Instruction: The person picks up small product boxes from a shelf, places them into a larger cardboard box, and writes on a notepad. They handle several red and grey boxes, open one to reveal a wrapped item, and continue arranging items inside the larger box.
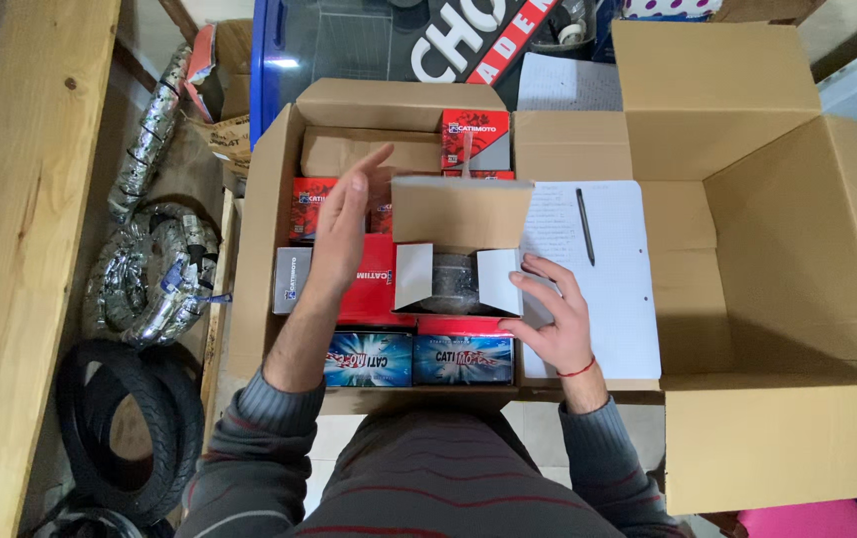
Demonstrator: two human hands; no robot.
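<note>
While the right hand (553,321) steadies a small open box (460,249) at its right side, fingers spread and touching the box's right flap, the left hand (346,221) hovers flat just left of it, fingers straight and pressed together, holding nothing. Small box sits on top of red and blue packaged boxes (414,357) inside a cardboard carton (267,229); its lid flap stands up, something dark and metallic inside. Paper sheet (616,289) with a pen (585,226) lies just right, on the flap of a large empty carton (777,259). Tyre (115,428) and foil-wrapped coils (149,269) on floor, left.
</note>
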